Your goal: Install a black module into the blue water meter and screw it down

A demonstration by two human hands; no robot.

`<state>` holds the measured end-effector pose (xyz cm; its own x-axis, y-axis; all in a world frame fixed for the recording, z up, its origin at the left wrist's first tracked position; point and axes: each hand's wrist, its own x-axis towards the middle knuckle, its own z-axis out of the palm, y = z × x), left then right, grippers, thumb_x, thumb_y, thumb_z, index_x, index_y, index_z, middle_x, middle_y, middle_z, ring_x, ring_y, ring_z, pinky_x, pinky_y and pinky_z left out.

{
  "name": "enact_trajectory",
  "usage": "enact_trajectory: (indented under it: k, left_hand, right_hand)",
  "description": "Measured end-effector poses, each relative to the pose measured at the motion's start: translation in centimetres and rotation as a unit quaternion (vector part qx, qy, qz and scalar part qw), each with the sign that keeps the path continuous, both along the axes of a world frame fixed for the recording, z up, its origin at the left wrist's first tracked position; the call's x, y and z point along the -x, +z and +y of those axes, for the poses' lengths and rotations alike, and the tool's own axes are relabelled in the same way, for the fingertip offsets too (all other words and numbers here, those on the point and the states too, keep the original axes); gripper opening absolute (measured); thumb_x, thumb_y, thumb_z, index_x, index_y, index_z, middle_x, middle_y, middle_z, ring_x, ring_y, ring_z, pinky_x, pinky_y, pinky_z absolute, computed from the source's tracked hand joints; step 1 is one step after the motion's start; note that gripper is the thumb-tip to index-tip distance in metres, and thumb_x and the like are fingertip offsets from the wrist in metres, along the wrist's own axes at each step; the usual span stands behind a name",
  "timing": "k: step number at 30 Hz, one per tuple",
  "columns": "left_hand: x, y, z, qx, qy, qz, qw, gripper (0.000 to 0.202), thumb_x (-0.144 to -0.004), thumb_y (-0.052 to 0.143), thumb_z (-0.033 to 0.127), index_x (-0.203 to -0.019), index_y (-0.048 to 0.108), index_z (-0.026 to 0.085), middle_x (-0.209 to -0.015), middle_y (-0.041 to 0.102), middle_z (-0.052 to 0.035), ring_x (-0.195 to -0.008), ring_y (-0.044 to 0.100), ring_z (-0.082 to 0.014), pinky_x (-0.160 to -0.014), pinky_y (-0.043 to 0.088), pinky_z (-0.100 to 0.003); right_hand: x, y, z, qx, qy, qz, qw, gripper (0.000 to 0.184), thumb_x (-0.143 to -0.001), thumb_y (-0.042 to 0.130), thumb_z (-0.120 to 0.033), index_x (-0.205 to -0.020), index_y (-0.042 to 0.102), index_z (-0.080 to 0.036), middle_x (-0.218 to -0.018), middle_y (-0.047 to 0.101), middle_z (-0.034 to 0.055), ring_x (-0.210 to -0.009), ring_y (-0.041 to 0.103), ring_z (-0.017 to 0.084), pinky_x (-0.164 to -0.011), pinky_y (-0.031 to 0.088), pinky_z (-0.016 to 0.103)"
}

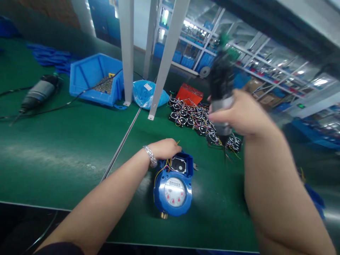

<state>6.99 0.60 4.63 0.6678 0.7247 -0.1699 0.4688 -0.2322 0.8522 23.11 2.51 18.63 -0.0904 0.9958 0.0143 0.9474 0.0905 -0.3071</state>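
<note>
A blue water meter (174,186) with a round white dial lies on the green bench in front of me. Its top compartment is uncovered, with a black-and-white module and yellow wires showing inside. My left hand (165,148) rests closed on the meter's far upper edge, over the wires; a silver bracelet sits on that wrist. My right hand (243,113) is raised above the bench to the right, wrapped around a black and grey electric screwdriver (221,95) held upright; it is blurred by motion.
A pile of several small black modules with coloured wires (196,120) lies beyond the meter. An orange box (189,94), a blue plastic bag (147,94) and a blue bin of screws (95,79) stand further back. Another power tool (38,94) lies at far left. Two grey posts (127,53) rise from the bench.
</note>
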Motion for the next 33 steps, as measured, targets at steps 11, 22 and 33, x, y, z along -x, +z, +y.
enact_trajectory:
  k: [11, 22, 33]
  left_hand:
    - [0.6, -0.5, -0.8, 0.034, 0.069, -0.034, 0.996, 0.038, -0.078, 0.042, 0.033, -0.045, 0.047, 0.016, -0.041, 0.042, 0.0012, -0.042, 0.036, -0.0106, -0.047, 0.028, -0.024]
    - [3.9, -3.0, -6.1, 0.236, 0.362, -0.267, 0.862, 0.05, -0.075, 0.053, 0.054, -0.106, 0.054, 0.014, -0.103, 0.061, -0.0107, -0.088, 0.057, -0.0189, -0.073, 0.043, -0.029]
    - [1.5, -4.4, -9.7, 0.373, 0.246, -0.352, 0.822, 0.046, -0.074, 0.06, 0.048, -0.108, 0.054, 0.018, -0.105, 0.064, -0.0091, -0.092, 0.06, -0.0214, -0.078, 0.046, -0.031]
  right_hand:
    - [-5.0, -15.1, -0.4, 0.199, -0.017, -0.161, 0.966, 0.021, -0.085, 0.055, -0.019, -0.103, 0.053, -0.008, -0.093, 0.052, 0.0067, -0.087, 0.052, 0.014, -0.083, 0.046, 0.033]
    - [-3.0, -14.1, -13.2, 0.128, -0.003, 0.265, 0.956, 0.06, -0.086, 0.045, -0.049, -0.133, 0.034, -0.014, -0.127, 0.039, 0.0097, -0.112, 0.045, 0.019, -0.096, 0.042, 0.032]
    - [0.1, -16.6, -17.1, 0.125, -0.074, 0.454, 0.879, 0.093, -0.075, 0.054, -0.061, -0.14, 0.008, -0.014, -0.14, 0.017, 0.0069, -0.13, 0.02, 0.022, -0.108, 0.029, 0.037]
